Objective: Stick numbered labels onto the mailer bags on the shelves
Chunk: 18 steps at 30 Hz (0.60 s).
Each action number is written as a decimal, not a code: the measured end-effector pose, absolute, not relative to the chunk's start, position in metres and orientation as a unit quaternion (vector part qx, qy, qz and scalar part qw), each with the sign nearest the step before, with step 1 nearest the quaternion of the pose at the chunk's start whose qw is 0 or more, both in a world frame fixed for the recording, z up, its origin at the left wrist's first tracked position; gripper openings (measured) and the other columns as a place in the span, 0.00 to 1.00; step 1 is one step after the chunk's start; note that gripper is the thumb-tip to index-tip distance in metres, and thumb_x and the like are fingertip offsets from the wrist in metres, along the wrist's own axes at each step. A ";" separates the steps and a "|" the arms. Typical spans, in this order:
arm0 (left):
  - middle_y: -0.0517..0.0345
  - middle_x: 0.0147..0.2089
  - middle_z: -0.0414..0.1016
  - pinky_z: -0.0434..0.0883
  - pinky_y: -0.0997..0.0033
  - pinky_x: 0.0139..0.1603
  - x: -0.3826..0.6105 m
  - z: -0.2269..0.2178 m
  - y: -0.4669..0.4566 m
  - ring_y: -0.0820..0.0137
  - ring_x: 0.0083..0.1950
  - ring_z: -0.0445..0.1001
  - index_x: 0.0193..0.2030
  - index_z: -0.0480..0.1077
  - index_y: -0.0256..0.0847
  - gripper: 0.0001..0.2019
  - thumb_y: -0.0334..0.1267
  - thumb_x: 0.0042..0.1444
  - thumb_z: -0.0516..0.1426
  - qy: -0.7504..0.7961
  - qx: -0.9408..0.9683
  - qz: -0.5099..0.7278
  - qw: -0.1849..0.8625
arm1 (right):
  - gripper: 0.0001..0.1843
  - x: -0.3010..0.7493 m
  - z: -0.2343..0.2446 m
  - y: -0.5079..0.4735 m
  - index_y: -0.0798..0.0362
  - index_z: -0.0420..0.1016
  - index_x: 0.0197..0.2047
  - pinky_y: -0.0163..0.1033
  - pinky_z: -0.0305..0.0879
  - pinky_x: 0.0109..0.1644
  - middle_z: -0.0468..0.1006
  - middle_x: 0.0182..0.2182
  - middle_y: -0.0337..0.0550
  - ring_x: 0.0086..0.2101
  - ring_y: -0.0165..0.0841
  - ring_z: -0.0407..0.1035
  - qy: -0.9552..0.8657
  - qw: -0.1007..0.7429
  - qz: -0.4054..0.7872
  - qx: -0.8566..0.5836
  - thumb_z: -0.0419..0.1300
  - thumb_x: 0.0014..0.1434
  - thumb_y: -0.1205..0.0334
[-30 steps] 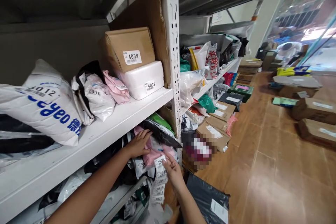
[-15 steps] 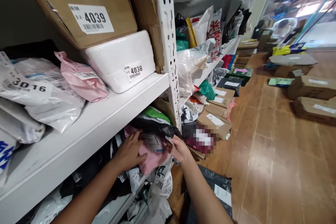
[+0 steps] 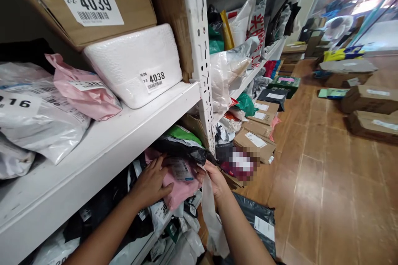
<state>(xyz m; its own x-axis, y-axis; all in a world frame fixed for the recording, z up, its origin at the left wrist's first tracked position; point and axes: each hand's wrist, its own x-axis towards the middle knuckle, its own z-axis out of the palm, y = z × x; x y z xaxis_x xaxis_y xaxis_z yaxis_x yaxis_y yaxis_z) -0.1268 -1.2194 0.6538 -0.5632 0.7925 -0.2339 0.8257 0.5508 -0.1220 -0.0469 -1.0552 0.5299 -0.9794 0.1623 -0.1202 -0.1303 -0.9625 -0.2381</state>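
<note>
A pink plastic parcel bag with a printed shipping label rests on the lower shelf. My left hand lies against its left side, fingers spread and thumb apart. At its right end, my right hand is closed, pinching a long white paper strip that hangs down past the wrist. Whether those fingertips also grip the bag's edge is hidden. Just above, a black plastic bag overlaps the parcel's top, with a green packet behind.
The white upper shelf holds a foam box, a brown carton and bagged parcels. A perforated post stands beside my right hand. Cartons and a black parcel lie on the wooden floor. Another person is far back.
The white strip now hangs lower from my right hand, clear of the parcel. My left hand has shifted slightly left on the pink bag. The view has moved closer to the shelf.
</note>
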 end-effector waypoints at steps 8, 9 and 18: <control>0.36 0.52 0.68 0.52 0.50 0.63 -0.107 0.656 -1.203 0.47 0.58 0.62 0.42 0.74 0.32 0.33 0.61 0.39 0.58 0.877 0.448 -0.145 0.099 | 0.11 -0.034 0.537 -1.091 0.52 0.73 0.31 0.37 0.62 0.41 0.78 0.28 0.38 0.32 0.32 0.68 -0.351 0.205 0.904 -0.135 0.67 0.42 0.64; 0.37 0.50 0.70 0.53 0.51 0.63 -0.107 0.657 -1.203 0.48 0.57 0.63 0.41 0.74 0.33 0.30 0.59 0.41 0.58 0.876 0.450 -0.144 0.096 | 0.10 -0.031 0.538 -1.093 0.52 0.72 0.30 0.37 0.62 0.41 0.77 0.28 0.37 0.32 0.32 0.67 -0.367 0.215 0.895 -0.134 0.67 0.42 0.64; 0.41 0.51 0.68 0.55 0.53 0.62 -0.116 0.654 -1.211 0.50 0.58 0.62 0.52 0.69 0.35 0.28 0.45 0.43 0.59 0.871 0.471 -0.088 0.109 | 0.12 -0.024 0.548 -1.100 0.51 0.63 0.24 0.32 0.52 0.27 0.62 0.17 0.28 0.21 0.25 0.52 -0.410 0.209 0.874 -0.159 0.64 0.41 0.58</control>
